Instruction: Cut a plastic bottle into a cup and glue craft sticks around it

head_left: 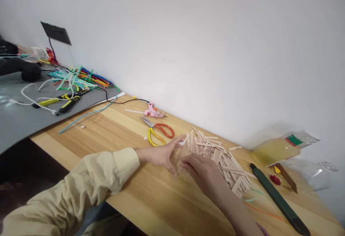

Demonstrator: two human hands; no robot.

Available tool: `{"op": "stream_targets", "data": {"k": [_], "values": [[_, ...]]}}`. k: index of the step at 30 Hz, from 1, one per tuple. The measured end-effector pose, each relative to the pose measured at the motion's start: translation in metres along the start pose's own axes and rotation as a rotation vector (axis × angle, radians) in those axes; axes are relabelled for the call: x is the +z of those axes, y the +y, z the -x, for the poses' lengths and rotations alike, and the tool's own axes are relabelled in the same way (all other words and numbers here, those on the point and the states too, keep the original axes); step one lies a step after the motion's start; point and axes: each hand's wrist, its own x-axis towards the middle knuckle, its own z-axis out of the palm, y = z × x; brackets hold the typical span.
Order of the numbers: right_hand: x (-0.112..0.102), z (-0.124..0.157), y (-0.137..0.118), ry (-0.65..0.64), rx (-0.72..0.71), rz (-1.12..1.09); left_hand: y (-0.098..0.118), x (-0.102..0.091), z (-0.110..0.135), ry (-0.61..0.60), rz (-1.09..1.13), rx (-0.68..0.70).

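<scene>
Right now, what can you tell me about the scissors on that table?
The scissors lie flat on the wooden table, just in front of the pink glue gun. Their short, grey blades look like metal and point toward the picture's upper left. The two large loop handles, one orange-red and one yellow, look plastic-coated and stand spread apart. No hand grips them; the left hand is close by the handles, without a clear sign of contact.

See-through item [178, 157] between hands [158, 155] [201, 167] too faint to identify; right forearm [237, 205] cut by bottom edge.
</scene>
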Motion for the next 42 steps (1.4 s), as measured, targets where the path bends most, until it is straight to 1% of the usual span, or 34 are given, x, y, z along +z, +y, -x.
{"op": "stream_targets", "data": {"k": [2, 4, 6, 9, 14, 19, 24, 30, 35, 38, 42], "values": [[-0.002, -0.001, -0.001, 0.010, -0.007, 0.048, 0.003, -0.001, 0.000, 0.028, -0.041, 0.075], [-0.005, -0.001, 0.000, 0.022, 0.001, 0.081, 0.004, 0.000, -0.002, 0.026, -0.143, 0.119], [-0.009, 0.000, 0.000, 0.036, 0.001, 0.111, 0.004, 0.001, -0.003, 0.015, -0.209, 0.126], [-0.012, 0.001, 0.001, 0.063, -0.035, 0.144, 0.004, 0.003, -0.003, 0.020, -0.231, 0.122], [-0.010, 0.002, 0.002, 0.085, -0.101, 0.211, 0.004, 0.005, -0.001, 0.015, -0.310, 0.156], [-0.012, 0.002, 0.002, 0.121, -0.132, 0.220, 0.007, 0.006, -0.001, 0.063, -0.401, 0.180], [-0.012, 0.000, 0.002, 0.114, -0.128, 0.235, 0.012, 0.006, 0.000, 0.081, -0.465, 0.213], [-0.008, 0.002, 0.006, 0.087, -0.140, 0.251, 0.010, 0.006, -0.001, 0.126, -0.514, 0.285], [-0.007, 0.003, 0.008, 0.054, -0.138, 0.243, 0.012, 0.006, -0.005, 0.111, -0.612, 0.357], [-0.007, 0.002, 0.008, 0.050, -0.132, 0.253, 0.016, 0.006, -0.006, 0.103, -0.650, 0.364], [-0.006, 0.001, 0.008, 0.045, -0.124, 0.256, 0.019, 0.007, -0.008, 0.086, -0.667, 0.339]]}}
